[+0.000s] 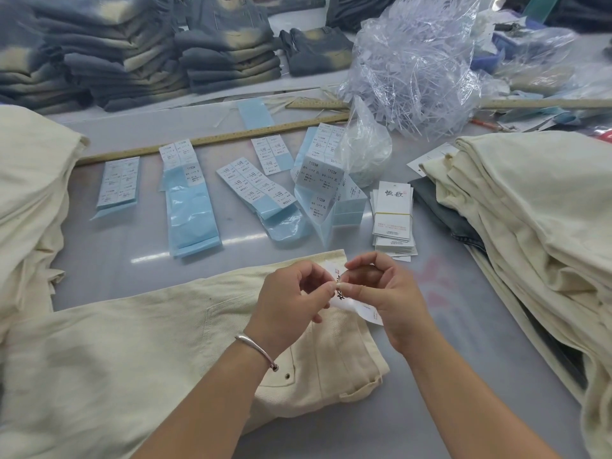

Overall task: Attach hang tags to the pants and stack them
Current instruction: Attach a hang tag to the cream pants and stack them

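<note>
A pair of cream pants [139,352] lies flat in front of me, its waist end toward the right. Above that waist end, my left hand [291,299] and my right hand [387,299] meet fingertip to fingertip and pinch a white hang tag [347,301] with black characters. The tag is partly hidden behind my fingers. A banded bundle of the same hang tags [394,217] lies just beyond my right hand. Whether a fastener strand is between my fingers is too small to tell.
Cream pants are stacked at the right [530,226] and at the left [29,200]. Blue sticker sheets [192,207] lie across the middle. A long wooden ruler [212,139], a bag of clear plastic fasteners [414,71] and grey-beige pants stacks [132,58] lie at the back.
</note>
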A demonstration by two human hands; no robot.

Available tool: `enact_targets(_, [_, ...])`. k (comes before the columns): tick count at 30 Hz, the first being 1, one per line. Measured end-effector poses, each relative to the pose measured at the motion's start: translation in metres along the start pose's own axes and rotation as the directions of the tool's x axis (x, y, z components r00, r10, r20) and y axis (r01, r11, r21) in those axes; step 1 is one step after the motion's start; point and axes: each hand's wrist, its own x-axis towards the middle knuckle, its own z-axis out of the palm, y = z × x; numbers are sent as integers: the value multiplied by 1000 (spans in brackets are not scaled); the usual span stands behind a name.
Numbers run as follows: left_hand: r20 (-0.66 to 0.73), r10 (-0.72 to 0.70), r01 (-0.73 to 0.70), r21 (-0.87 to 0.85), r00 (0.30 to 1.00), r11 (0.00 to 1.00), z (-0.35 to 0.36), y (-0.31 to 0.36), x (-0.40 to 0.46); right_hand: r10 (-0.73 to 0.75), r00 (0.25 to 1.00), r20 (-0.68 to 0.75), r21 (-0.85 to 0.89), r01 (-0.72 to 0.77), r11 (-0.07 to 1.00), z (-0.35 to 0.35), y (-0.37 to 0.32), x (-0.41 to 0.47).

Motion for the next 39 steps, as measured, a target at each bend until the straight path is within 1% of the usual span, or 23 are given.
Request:
enact_targets(2, [-29,38,-35,90,999,995,2,-1,-1,-85,996,-13,-150,82,985,2,-3,0])
enact_targets(3, [-34,45,-41,109,998,993,2,-1,-1,-124,992,-12,-221,118,968,3,-5,0])
enact_targets(5, [-6,35,-35,82,999,996,1,-1,-1,-165,986,0,-296,158,942,4,-8,0])
enact_targets(9, [135,-53,64,-77,989,995,-10,-1,7,-126,991,46,-286,134,949,0,-13,-1])
enact_targets(11, [213,-95,122,-114,972,986,-14,-2,11,-79,993,82,-267,99,959,-2,-12,0])
enact_targets(15, [302,-134,160,-65,944,985,-15,-6,14,-18,990,140,-274,56,960,-5,-11,4])
enact_targets(19, [296,-142,159,-33,945,987,-13,-13,16,-2,981,195,-316,64,947,-8,-9,6])
enact_targets(21, [239,-122,123,11,963,992,-10,-17,15,-7,981,193,-347,75,935,-8,-7,7])
enact_targets(22, [185,-99,91,54,978,994,-7,-19,14,-12,984,179,-359,77,930,-7,-5,8])
enact_targets(25, [-31,26,-19,232,999,972,-5,-24,11,-24,998,65,-354,45,934,-5,0,9])
enact_targets(26, [-92,70,-43,269,993,962,-10,-25,9,-39,999,-1,-401,35,915,-6,2,10])
enact_targets(27, [-146,99,-52,293,984,955,-18,-27,7,-63,995,-83,-512,12,859,-10,4,10])
enact_targets(28, [-202,105,-38,312,974,949,-30,-31,3,-83,982,-171,-644,-48,763,-15,6,9])
enact_targets(29, [-266,87,3,322,960,947,-45,-36,-3,-75,964,-255,-740,-144,657,-20,9,7])
enact_targets(30, [-336,50,60,310,941,949,-63,-44,-11,-27,946,-324,-778,-250,576,-24,11,2])
enact_targets(31, [-402,3,122,285,916,951,-82,-54,-21,43,928,-370,-778,-335,531,-24,15,-2])
enact_targets(32, [-460,-45,188,270,887,944,-101,-66,-35,108,918,-383,-775,-382,503,-21,21,-6])
enact_targets(34, [-553,-128,333,288,823,898,-133,-89,-69,163,920,-356,-794,-390,466,-9,33,-12])
enact_targets(35, [-594,-172,430,326,786,842,-147,-100,-87,160,927,-341,-805,-375,459,0,37,-12])
enact_targets(37, [-658,-227,607,433,718,666,-167,-117,-120,143,939,-314,-833,-345,432,19,43,-11])
enact_targets(38, [-678,-234,651,459,696,605,-176,-124,-134,136,944,-301,-861,-330,388,28,45,-10])
enact_targets(39, [-695,-243,677,457,676,577,-182,-131,-147,132,946,-295,-884,-323,338,37,46,-9])
